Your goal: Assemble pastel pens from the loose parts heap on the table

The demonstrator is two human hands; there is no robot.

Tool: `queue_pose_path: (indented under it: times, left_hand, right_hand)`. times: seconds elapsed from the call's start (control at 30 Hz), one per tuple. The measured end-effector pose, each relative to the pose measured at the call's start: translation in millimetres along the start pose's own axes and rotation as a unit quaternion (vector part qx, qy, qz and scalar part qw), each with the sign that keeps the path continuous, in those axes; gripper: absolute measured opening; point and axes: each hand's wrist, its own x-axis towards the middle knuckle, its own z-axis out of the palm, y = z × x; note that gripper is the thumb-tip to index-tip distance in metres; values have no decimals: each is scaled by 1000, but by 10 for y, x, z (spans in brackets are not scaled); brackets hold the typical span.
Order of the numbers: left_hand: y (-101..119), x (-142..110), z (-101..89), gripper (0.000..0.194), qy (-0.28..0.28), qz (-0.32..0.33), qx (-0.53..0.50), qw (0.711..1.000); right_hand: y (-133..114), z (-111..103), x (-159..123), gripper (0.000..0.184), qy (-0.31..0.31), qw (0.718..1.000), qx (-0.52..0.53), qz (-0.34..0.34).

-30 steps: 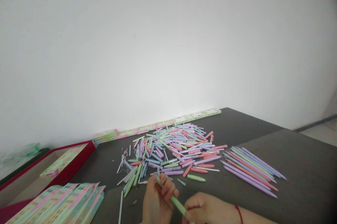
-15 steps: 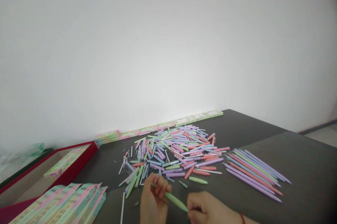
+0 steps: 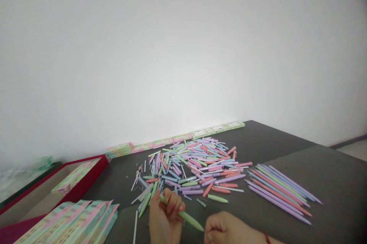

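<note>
My left hand [image 3: 164, 221] is closed around a light green pen [image 3: 190, 221]. The pen's tapered end sticks out toward my right hand [image 3: 226, 228], which is curled shut right by that tip. Whatever its fingers pinch, if anything, is hidden. Beyond both hands spreads a pile of loose pastel pen parts [image 3: 197, 160] in purple, blue, green and coral. A green pointed piece [image 3: 218, 198] lies just past my right hand. Over on the right, several long pens [image 3: 281, 194] lie side by side in a row.
At the lower left, printed packets [image 3: 69, 221] are fanned out beside a red-rimmed box [image 3: 94, 173] with more packets in it. Flat printed boxes [image 3: 172, 139] line the wall along the back of the dark table [image 3: 332, 183]. A white stick [image 3: 135, 227] lies left of my hands.
My right hand has shifted slightly away from the green pen's tip, so the tapered end shows more fully. My left hand has moved a little left, still holding the pen. The view shifted slightly.
</note>
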Motion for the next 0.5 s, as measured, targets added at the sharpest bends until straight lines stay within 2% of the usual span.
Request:
queue_pose_path:
  times: [0.37, 0.5]
  left_hand:
    - [-85, 13, -60, 32, -1, 22, 19, 1000]
    - [-95, 8, -88, 34, -17, 0, 6, 1000]
  right_hand:
    - [51, 48, 24, 13, 16, 1000, 12, -4]
    - [-27, 11, -16, 12, 4, 998, -58, 13]
